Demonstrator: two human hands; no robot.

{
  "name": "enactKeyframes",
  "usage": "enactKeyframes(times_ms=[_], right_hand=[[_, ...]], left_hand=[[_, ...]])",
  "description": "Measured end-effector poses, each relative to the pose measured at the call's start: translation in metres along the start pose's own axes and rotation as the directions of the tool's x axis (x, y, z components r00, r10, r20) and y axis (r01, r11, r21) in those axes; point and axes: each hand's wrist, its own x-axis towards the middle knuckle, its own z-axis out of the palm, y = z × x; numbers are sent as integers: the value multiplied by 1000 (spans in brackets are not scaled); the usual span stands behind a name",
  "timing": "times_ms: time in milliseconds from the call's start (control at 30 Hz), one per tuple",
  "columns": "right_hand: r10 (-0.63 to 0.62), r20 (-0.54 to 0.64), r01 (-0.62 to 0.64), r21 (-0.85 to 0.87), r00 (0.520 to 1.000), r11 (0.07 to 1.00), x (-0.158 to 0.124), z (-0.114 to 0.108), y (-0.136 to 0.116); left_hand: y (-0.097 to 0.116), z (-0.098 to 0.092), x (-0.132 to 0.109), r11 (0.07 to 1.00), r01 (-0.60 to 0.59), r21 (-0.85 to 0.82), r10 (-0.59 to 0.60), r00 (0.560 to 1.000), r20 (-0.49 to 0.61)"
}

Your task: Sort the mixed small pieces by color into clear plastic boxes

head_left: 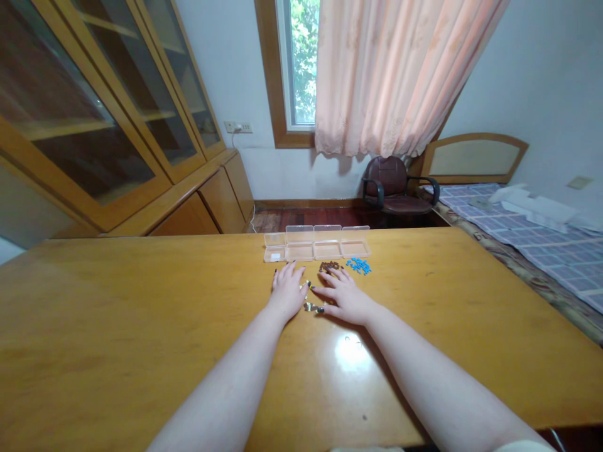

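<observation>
My left hand (287,290) lies flat on the wooden table (117,326), fingers stretched forward and holding nothing. My right hand (343,295) rests beside it, fingers spread and pointing left, also flat. Between the two hands sit a few small shiny metal pieces (309,306). Just beyond my right hand lie a pile of small brown pieces (329,266) and a pile of small blue pieces (358,265). A row of clear plastic boxes (316,243) with open lids stands behind the piles.
A glass-fronted wooden cabinet (94,125) fills the left side. A dark armchair (394,187) stands under the curtained window (301,63). A bed (532,238) with a checked cover runs along the table's right edge.
</observation>
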Motion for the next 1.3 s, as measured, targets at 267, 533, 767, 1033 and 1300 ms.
enactKeyframes(times_ms=[267, 533, 767, 1033, 1300], right_hand=[[-45, -173, 51, 31, 984, 998, 2, -8, -2], [-105, -98, 110, 46, 990, 993, 2, -10, -17], [-43, 45, 45, -55, 998, 997, 3, -1, -23], [-33, -7, 33, -31, 999, 999, 1, -7, -14], [29, 44, -26, -58, 999, 998, 5, 4, -19]], left_hand=[[-3, -13, 3, 971, -227, -76, 230, 972, 43], [-3, -17, -4, 957, -288, 44, 281, 951, 126], [-10, -11, 4, 991, -136, -15, 137, 990, 42], [-11, -7, 5, 987, -121, -109, 119, 993, -24], [-17, -10, 6, 995, -40, -90, 37, 999, -34]])
